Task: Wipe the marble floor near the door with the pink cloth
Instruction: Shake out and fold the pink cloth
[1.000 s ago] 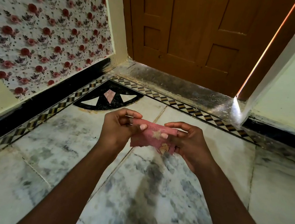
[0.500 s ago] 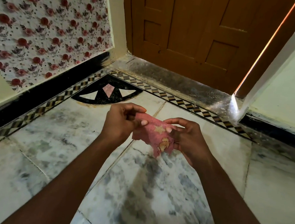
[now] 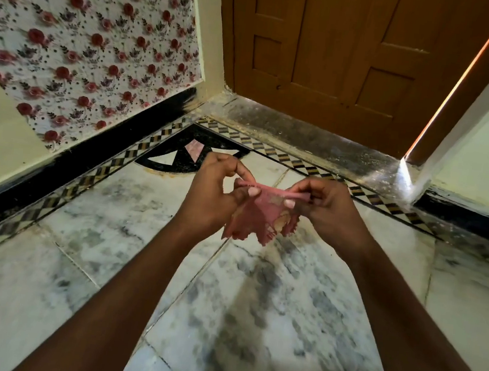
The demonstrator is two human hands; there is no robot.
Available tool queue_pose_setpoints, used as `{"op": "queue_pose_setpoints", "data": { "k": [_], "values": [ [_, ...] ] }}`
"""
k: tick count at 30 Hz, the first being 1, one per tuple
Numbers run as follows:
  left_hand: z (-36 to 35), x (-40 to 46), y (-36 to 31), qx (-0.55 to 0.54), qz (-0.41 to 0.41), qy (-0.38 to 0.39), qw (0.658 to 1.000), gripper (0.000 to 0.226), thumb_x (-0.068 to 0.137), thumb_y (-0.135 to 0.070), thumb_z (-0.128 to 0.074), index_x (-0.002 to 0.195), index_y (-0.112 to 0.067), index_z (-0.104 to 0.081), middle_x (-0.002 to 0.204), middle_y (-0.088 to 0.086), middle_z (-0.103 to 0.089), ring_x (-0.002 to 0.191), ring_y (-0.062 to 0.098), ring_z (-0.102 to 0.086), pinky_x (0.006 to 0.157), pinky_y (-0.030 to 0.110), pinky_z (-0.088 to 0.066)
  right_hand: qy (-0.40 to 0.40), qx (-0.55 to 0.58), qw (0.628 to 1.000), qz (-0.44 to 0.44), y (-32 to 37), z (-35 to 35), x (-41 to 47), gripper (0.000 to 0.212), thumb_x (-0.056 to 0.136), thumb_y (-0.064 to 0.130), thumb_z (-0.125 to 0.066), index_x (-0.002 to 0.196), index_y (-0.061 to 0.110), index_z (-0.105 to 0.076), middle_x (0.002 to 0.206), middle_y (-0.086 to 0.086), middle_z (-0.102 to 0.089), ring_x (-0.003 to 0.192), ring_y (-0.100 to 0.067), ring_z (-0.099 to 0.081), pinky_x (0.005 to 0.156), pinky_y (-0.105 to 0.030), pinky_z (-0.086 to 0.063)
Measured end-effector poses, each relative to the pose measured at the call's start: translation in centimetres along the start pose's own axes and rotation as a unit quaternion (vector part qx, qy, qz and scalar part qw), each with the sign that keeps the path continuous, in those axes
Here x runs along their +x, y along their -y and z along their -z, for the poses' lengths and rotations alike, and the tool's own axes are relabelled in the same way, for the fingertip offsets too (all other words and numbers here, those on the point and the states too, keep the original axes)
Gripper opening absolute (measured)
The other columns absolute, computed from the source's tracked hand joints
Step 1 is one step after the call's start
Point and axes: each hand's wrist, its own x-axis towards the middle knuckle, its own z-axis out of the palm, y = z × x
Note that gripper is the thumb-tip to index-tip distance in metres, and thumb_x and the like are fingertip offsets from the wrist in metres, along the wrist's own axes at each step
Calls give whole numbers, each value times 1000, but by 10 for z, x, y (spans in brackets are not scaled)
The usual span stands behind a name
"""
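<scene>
Floral wallpaper [image 3: 85, 45] on left wall above black skirting [image 3: 56, 170]. Brown wooden door [image 3: 328, 57] ahead, bright light strip [image 3: 462, 79] along its right edge, possibly ajar. Checkered border tiles [image 3: 300, 162].

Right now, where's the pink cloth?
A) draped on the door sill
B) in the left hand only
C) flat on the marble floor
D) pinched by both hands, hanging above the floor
D: the left hand and right hand each pinch the top edge of the pink cloth, whose lower part hangs clear above the marble floor.
</scene>
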Motion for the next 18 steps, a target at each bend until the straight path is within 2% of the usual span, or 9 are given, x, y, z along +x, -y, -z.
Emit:
{"op": "queue_pose_setpoints", "data": {
  "k": [2, 3, 6, 7, 10, 12, 14, 16, 18],
  "values": [
    [8, 5, -2, -57, -6, 44, 997, 10, 97, -14, -76, 95, -18, -67, 102, -9, -70, 94, 6, -65, 81, 27, -51, -2, 39, 999, 5, 5, 0, 2, 14, 89, -2, -81, 96, 8, -74, 82, -7, -79, 72, -28, -77, 65, -41, -63],
    [11, 6, -3, -73, -8, 56, 996, 11, 100, -13, -72, 96, -18, -64, 91, -12, -68, 86, 7, -64, 77, 27, -52, 1, 54, 999, 2, 7, -2, 3, 21, 87, -2, -83, 101, 9, -73, 83, -8, -80, 76, -29, -78, 69, -42, -64],
    [14, 8, -3, -69, -21, 54, 996, 13, 104, -14, -65, 97, -23, -59, 86, -8, -63, 81, 12, -61, 74, 35, -51, 17, 87, 996, -26, 10, -12, 2, 41, 79, -9, -87, 112, 8, -70, 85, -19, -81, 79, -33, -80, 73, -48, -67],
    [14, 7, -1, -65, -22, 52, 996, 13, 105, -15, -64, 98, -23, -57, 84, -8, -63, 80, 13, -61, 73, 37, -51, 16, 101, 994, -32, 9, -14, 2, 40, 79, -13, -85, 110, 7, -70, 85, -18, -81, 78, -30, -80, 71, -48, -67],
    [12, 5, 11, -67, -14, 55, 996, 10, 109, -20, -61, 103, -20, -52, 73, -5, -63, 67, 18, -62, 64, 38, -51, -3, 151, 987, -57, 1, -19, 4, 35, 84, -18, -77, 106, 9, -71, 88, -12, -83, 80, -24, -81, 65, -35, -65],
    [9, 4, 21, -72, -9, 47, 996, 14, 106, -31, -64, 107, -23, -52, 78, 10, -65, 69, 25, -65, 62, 41, -52, -14, 182, 980, -75, -5, -19, 8, 34, 87, -17, -74, 107, 10, -70, 91, -15, -83, 81, -27, -81, 62, -35, -64],
    [4, 6, 27, -91, 4, 26, 995, 27, 97, -42, -68, 113, -27, -53, 89, 26, -66, 74, 42, -68, 60, 52, -56, -22, 201, 975, -93, -10, -20, 12, 34, 88, -13, -75, 111, 11, -68, 96, -18, -82, 86, -33, -81, 63, -37, -64],
    [-1, 10, 31, -123, 26, 0, 992, 31, 93, -39, -72, 113, -28, -52, 92, 29, -65, 77, 54, -66, 58, 59, -54, -10, 211, 970, -117, -12, -24, 15, 50, 77, -6, -85, 120, 12, -67, 102, -19, -82, 93, -37, -81, 69, -45, -65],
    [1, 19, 24, -155, 44, -23, 987, 31, 93, -32, -74, 111, -26, -50, 96, 22, -66, 75, 55, -66, 57, 52, -50, 6, 199, 970, -143, -4, -28, 22, 72, 62, -2, -92, 128, 14, -65, 104, -21, -82, 96, -38, -80, 79, -56, -65]
  ]
}}
